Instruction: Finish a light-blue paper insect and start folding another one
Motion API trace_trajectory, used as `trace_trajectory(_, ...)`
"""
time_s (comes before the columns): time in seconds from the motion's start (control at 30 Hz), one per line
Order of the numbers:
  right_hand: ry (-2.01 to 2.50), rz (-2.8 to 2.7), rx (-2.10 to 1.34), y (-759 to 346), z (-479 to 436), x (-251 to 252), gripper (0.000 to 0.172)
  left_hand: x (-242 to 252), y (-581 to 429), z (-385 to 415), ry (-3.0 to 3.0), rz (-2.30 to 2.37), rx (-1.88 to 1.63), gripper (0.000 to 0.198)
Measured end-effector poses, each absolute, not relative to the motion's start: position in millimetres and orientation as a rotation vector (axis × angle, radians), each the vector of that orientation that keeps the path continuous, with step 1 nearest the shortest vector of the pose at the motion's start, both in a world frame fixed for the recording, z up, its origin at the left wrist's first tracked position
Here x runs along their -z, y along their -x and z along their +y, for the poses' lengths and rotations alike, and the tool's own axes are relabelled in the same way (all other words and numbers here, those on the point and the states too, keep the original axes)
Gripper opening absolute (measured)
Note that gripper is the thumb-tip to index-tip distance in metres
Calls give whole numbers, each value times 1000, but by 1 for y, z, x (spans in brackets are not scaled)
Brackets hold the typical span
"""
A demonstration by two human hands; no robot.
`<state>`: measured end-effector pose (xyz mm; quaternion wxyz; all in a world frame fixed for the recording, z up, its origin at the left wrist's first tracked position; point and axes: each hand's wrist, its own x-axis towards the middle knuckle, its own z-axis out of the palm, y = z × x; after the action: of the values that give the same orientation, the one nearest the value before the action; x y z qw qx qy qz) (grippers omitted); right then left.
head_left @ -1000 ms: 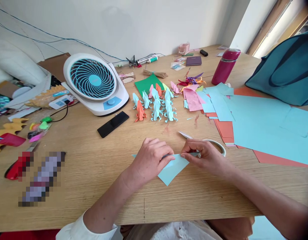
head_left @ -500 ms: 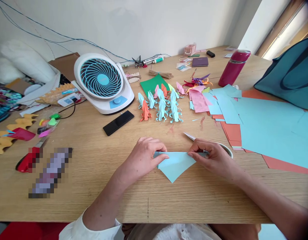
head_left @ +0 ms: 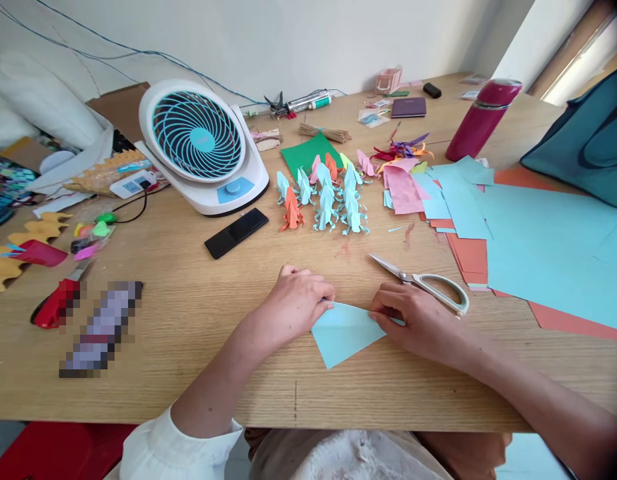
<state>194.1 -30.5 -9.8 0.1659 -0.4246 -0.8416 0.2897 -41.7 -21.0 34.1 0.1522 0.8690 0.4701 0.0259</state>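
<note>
A light blue sheet of paper (head_left: 344, 333), folded to a triangle-like shape with one corner toward me, lies low over the table between my hands. My left hand (head_left: 298, 300) pinches its upper left end, thumb against the fingers. At the right end, my right hand (head_left: 413, 313) grips the paper between thumb and bent fingers. Scissors with white handles (head_left: 441, 287) rest just behind my right hand, blades pointing to the far left. Farther back stand several folded paper figures (head_left: 325, 207), mostly light blue, some orange, pink and yellow-green.
A white fan (head_left: 203, 147) and a black phone (head_left: 237, 233) are at the back left. Blue paper sheets (head_left: 553, 253) and orange ones cover the right side, near a magenta bottle (head_left: 483, 120) and a teal bag (head_left: 583, 140). A red-handled cutter (head_left: 58, 303) lies far left.
The paper has tilted, its right end now lower and its near corner shifted left. My right hand has moved slightly left and down, uncovering more of the scissors. The view has shifted a little.
</note>
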Motion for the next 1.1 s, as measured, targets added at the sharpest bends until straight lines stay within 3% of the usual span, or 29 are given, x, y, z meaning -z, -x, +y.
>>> trace_trajectory(0.23, 1287, -2551, -585, -189, -32, 15, 14, -16, 33, -19, -2585, 1390, 81, 10)
trace_trajectory(0.37, 1287, -2559, -458, -189, -33, 16, 2, -14, 30, -21, -2600, 1452, 61, 4)
trace_trajectory(0.63, 878, -2610, -536, -193, -31, 19, 31, -7, 26, -25, -2700, 1247, -24, 13)
trace_trajectory(0.9, 788, -2644, -504, -203, -29, 23, 37, -1, 36, -53, -2758, 1256, -59, 17)
trace_trajectory(1.1, 623, -2799, -335, -213, -25, 15, 39, 5, 35, -73, -2957, 1276, -53, 42)
